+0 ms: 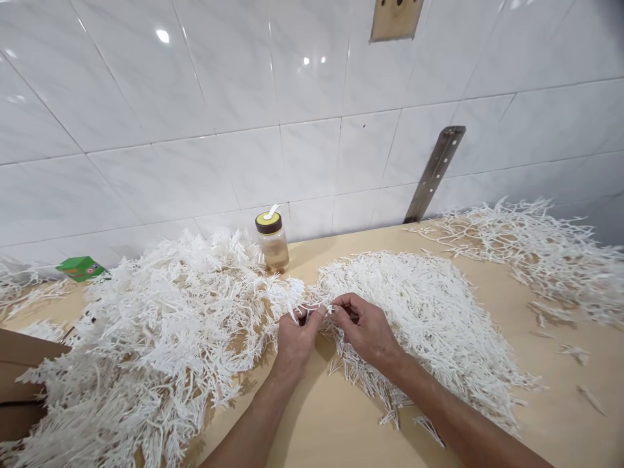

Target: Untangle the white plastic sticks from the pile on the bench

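A white branching sprig [292, 296] is pinched between the fingertips of my left hand [298, 335], its bushy end pointing up and to the left. Close beside it, almost touching, my right hand [366, 327] has thumb and forefinger pressed together at the sprig's stem end. To the left lies a big loose heap of white branched sprigs [160, 338]. Under and beyond my right hand spreads a flatter pile of short white pieces [419, 305].
A jar with a yellow and black lid [273, 244] stands behind my hands. Bare white stems [541, 253] lie at the far right. A green box [80, 268] and a brown carton [24, 377] are at left. A metal bracket [433, 175] leans against the tiled wall [312, 156].
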`<state>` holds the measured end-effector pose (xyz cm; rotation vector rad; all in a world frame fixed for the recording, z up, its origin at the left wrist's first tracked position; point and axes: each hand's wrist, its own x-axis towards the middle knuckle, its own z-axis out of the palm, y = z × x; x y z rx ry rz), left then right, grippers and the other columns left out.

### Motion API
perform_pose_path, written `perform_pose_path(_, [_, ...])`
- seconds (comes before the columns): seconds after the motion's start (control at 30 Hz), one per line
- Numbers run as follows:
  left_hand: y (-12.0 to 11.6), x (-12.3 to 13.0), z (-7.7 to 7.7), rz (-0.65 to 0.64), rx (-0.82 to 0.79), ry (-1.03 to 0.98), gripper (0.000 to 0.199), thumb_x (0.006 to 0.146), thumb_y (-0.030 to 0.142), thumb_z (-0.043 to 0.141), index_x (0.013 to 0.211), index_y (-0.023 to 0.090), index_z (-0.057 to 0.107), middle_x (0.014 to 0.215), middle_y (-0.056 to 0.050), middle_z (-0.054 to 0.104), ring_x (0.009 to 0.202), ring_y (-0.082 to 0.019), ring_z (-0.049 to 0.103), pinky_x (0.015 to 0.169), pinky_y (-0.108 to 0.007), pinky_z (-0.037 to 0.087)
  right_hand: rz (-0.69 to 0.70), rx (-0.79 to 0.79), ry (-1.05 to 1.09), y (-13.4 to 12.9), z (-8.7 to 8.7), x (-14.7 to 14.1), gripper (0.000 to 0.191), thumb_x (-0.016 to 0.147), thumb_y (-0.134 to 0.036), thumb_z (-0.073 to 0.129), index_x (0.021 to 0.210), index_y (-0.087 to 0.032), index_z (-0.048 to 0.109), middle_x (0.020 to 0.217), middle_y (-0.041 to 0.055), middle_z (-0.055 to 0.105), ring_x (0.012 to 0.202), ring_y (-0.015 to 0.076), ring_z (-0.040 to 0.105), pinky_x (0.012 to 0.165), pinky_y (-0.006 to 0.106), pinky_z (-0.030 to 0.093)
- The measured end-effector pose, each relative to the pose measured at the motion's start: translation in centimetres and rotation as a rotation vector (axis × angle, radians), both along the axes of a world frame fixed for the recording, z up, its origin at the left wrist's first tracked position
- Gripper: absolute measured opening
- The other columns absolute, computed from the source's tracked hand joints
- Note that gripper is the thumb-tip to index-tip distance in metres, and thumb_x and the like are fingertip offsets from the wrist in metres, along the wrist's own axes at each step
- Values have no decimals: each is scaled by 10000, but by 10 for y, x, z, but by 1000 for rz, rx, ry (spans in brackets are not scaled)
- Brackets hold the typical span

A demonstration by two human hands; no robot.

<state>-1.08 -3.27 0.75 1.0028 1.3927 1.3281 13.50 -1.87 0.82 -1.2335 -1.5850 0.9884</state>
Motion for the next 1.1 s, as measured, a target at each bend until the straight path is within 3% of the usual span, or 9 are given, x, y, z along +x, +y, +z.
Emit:
perform_pose_path(0.1, [0,-1,-3,-3,10,55,418,669,539,738,674,127,667,542,9,528,549,-115,450,525,-228,349,-33,37,-33,-1,-2,-1,235,889,-392,504,925,-185,612,695,19,625,543,135,537,490,244,444])
perform_pose_path(0.23, [0,-2,-3,-25,8,69,427,657,549,740,635,128,673,509,6,524,545,-129,473,522,-234,359,-39,115,-56,-1,-4,-2,189,886,-337,501,954,-187,595,758,29,645,564,130,536,502,240,417])
perform_pose_path(0.37, [-1,-3,0,-27,0,108,413,677,524,733,592,137,618,521,19,489,543,-111,429,539,-233,350,-25,78,-40,-1,-6,-2,168,888,-337,506,921,-193,588,659,-6,596,521,123,504,496,241,405])
perform_pose_path(0.5, [-2,0,-3,3,56,125,379,704,475,709,574,153,558,544,22,455,553,-107,403,551,-236,346,-38,61,-78,-2,-5,-1,160,889,-344,514,894,-199,580,684,2,619,553,134,541,528,253,437])
perform_pose_path(0.73, [-8,6,-10,146,97,305,392,707,413,663,488,187,429,492,44,342,502,-90,303,504,-240,261,-50,149,-203,-3,-4,-3,173,879,-325,504,881,-195,618,684,14,647,564,147,564,538,261,457])
perform_pose_path(0.83, [-11,8,-8,169,91,295,389,666,390,688,472,189,418,479,49,339,491,-85,298,488,-235,249,-100,188,-256,-1,-5,-4,155,854,-284,503,861,-193,629,654,7,635,540,143,552,528,263,450])
perform_pose_path(1.0, [-13,7,-2,115,98,215,393,694,353,685,469,180,413,486,56,319,500,-79,296,504,-228,266,-215,31,-207,8,-9,2,137,842,-287,517,897,-197,604,609,-14,603,468,137,542,451,254,443])
perform_pose_path(1.1, [-11,6,1,106,144,112,319,718,387,702,564,155,547,551,25,466,566,-108,410,568,-233,347,-194,52,-154,10,-11,5,153,844,-321,553,902,-196,617,660,4,626,524,143,574,491,262,486])
